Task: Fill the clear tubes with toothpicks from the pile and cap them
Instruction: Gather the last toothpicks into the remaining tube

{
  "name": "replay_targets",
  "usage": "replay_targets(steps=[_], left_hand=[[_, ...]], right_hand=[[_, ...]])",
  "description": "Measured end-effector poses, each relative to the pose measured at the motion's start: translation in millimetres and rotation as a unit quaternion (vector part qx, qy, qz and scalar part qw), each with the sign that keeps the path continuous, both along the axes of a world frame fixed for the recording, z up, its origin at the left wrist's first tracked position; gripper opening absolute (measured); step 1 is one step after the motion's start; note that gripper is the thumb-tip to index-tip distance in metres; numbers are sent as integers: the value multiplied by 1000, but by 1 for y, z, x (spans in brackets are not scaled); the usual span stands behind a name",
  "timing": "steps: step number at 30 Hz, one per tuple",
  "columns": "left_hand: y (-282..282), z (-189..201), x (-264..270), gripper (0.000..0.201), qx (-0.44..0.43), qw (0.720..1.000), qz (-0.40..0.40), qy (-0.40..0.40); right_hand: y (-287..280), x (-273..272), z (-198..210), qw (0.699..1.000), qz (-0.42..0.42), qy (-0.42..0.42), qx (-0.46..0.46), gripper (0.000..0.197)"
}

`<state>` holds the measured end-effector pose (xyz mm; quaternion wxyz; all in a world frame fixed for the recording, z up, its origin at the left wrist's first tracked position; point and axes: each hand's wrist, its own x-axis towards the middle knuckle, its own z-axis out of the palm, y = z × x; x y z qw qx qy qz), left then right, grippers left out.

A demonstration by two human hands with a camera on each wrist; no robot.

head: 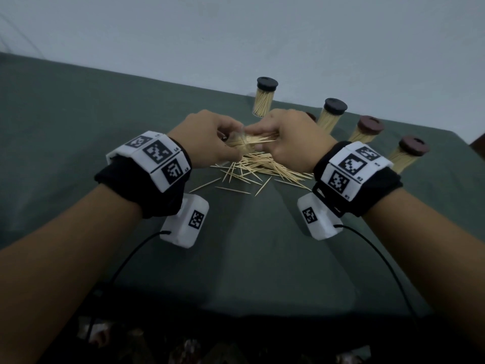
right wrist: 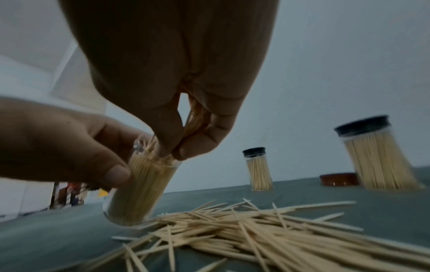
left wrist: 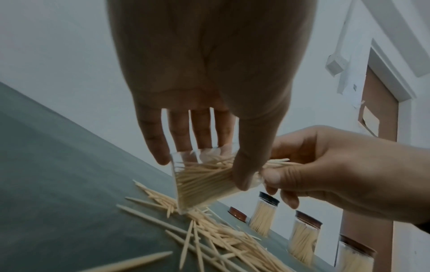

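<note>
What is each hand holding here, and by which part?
The left hand grips the open clear tube by its upper wall, near the mouth. The right hand pinches a bundle of toothpicks near its lower end, at the mouth.

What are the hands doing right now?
Left hand: grips the clear tube, tilted, uncapped.
Right hand: pinches a bunch of toothpicks at the tube's mouth.

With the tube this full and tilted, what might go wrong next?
1. The clear tube, held tilted by the left hand, looks nearly full; the bundle pinched by the right hand may jam or spill at the mouth.
2. Sticks left protruding could block the loose brown cap.
3. The tube's base rests by the pile and might slip.
</note>
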<state>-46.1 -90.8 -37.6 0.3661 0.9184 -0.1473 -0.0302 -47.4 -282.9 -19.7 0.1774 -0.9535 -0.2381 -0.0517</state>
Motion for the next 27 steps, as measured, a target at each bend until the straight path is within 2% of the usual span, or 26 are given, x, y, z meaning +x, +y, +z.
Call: replay_targets(steps=[2,4,8,11,14,19,22,25,27], left_hand=[[2,0,1,45,-11,1000,4,9],[1,0,2,48,-17,1000,3,11],[-2,-2,3,52,-7,1000,-8,7],[-2,-3,4,54,-4,1000,-6,3],[2,-3,6,54,-22,1000,-1,9],[-2,-4,4,48,-52,998,-30,21],[-1,-6,6,49,-60,998,-28,23],[0,-3,5,48,-65,997,-29,22],[-1,-1,3,46,-76,996,-43,21]], right_hand=[[-2,2,0,996,-29,13,78,27],[-2,3,0,992,-47,5,116,19],[-2,5,-5,995,-31,-16,93,17],[-3,7,-6,996,-3,-30,82,24],[-3,6,-5,994,0,-39,101,29],[-1,2,-6,985,-33,-45,166,17],[-1,3,-7,984,-29,-82,155,16],[-2,2,-4,982,-17,-55,179,23],[-1,0,-4,982,-24,-60,175,19]])
